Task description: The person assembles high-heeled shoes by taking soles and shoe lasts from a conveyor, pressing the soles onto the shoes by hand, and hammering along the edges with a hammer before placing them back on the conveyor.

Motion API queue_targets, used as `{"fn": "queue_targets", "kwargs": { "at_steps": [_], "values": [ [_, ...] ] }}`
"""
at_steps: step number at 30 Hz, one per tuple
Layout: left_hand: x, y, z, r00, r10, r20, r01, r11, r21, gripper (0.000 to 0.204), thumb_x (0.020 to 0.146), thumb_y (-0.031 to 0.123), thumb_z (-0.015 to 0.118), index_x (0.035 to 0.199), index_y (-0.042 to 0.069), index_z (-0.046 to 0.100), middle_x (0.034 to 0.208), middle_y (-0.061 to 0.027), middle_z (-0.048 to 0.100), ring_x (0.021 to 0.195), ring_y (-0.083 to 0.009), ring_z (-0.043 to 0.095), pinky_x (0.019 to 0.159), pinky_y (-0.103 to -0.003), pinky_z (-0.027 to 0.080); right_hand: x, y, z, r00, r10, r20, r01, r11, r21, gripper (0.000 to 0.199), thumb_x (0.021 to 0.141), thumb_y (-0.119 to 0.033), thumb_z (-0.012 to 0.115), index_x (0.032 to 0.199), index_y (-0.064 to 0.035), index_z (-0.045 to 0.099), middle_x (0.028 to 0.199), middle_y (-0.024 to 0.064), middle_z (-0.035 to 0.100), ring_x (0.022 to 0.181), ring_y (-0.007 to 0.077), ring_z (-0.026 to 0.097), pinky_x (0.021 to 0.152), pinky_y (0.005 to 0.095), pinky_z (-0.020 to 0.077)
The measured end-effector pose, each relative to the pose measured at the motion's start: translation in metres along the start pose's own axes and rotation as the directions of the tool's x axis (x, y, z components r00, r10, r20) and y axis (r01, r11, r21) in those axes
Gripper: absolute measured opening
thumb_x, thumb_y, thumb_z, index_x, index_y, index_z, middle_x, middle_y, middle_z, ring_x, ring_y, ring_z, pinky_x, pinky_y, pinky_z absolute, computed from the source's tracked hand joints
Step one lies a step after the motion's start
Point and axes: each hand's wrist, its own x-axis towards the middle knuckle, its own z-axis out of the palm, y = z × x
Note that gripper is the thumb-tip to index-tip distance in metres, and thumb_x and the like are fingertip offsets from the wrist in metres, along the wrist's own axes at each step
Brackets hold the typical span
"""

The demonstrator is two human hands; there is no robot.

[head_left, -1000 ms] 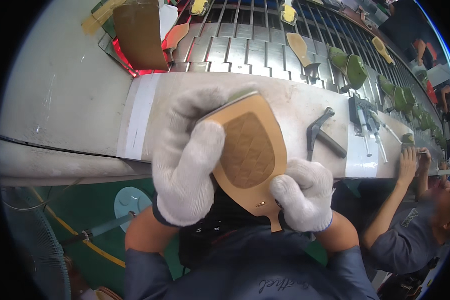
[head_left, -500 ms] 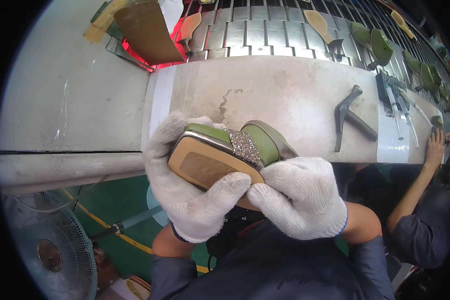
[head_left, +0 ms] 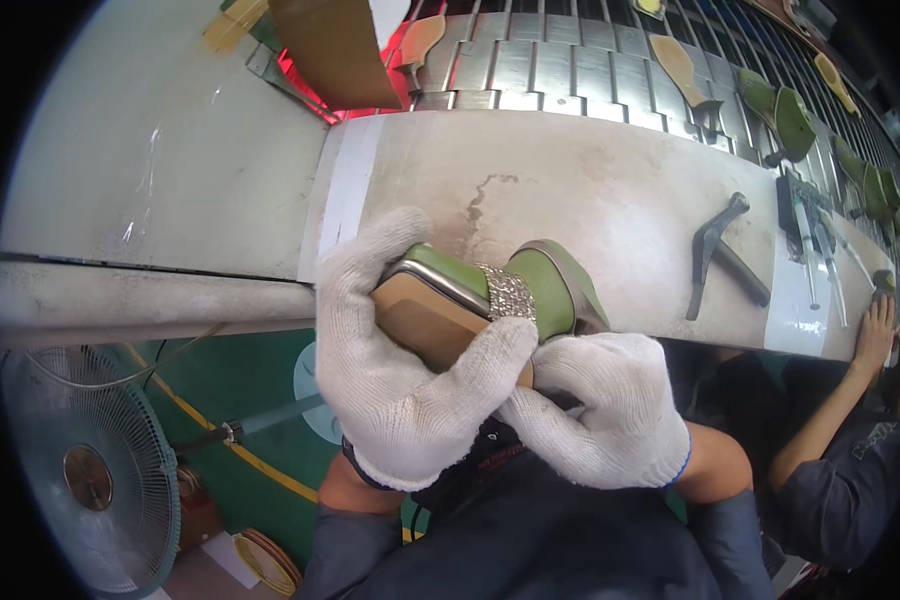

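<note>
A green shoe (head_left: pixel 544 287) with a glittery band (head_left: pixel 510 293) is held tilted above the near edge of the worktable. Its tan sole (head_left: pixel 418 320) faces toward me. My left hand (head_left: pixel 390 410), in a white knit glove, wraps around the toe end, with its thumb lying across the sole up to the band. White-gloved as well, my right hand (head_left: pixel 610 410) has its thumb and fingers closed at the sole's edge toward the heel. Its fingertips partly hide that edge, and I cannot make out whether they pinch anything besides the shoe.
On the worktable (head_left: pixel 610 180) lie a hammer (head_left: pixel 720 250) and, farther right, a dark holder with pen-like tools (head_left: pixel 810 240). Behind runs a slatted metal conveyor (head_left: pixel 540 60) carrying shoe parts. A fan (head_left: pixel 90 470) stands lower left. A co-worker's hand (head_left: pixel 875 325) is at the right.
My left thumb has slid along the sole toward the glittery band. The shoe has tipped a little, so less of the sole shows. The surroundings have shifted slightly rightward in view.
</note>
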Motion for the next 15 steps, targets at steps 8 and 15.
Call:
{"fn": "queue_targets", "kwargs": {
  "at_steps": [8, 15],
  "values": [
    [0.008, 0.001, -0.001, 0.993, 0.115, 0.011, -0.114, 0.99, -0.082, 0.047, 0.089, 0.007, 0.088, 0.127, -0.007, 0.066, 0.121, -0.0137, 0.068, 0.105, -0.0164, 0.069, 0.093, -0.031, 0.057, -0.01, 0.001, 0.005, 0.999, -0.031, -0.015, 0.03, 0.997, -0.077, 0.017, 0.086, -0.016, 0.087, 0.081, -0.0065, 0.074, 0.065, 0.0108, 0.064, 0.056, 0.0303, 0.067, 0.052, 0.0403, 0.0494],
    [0.021, 0.012, 0.002, 0.982, 0.178, 0.064, -0.17, 0.979, -0.115, 0.022, 0.099, 0.008, 0.078, 0.116, -0.005, 0.072, 0.109, -0.0125, 0.071, 0.094, -0.0153, 0.07, 0.084, -0.03, 0.057, -0.016, 0.004, 0.009, 0.995, -0.041, -0.093, 0.037, 0.998, -0.043, 0.019, 0.084, -0.014, 0.089, 0.078, -0.0064, 0.073, 0.063, 0.009, 0.063, 0.052, 0.0283, 0.063, 0.051, 0.0385, 0.048]
  ]
}}
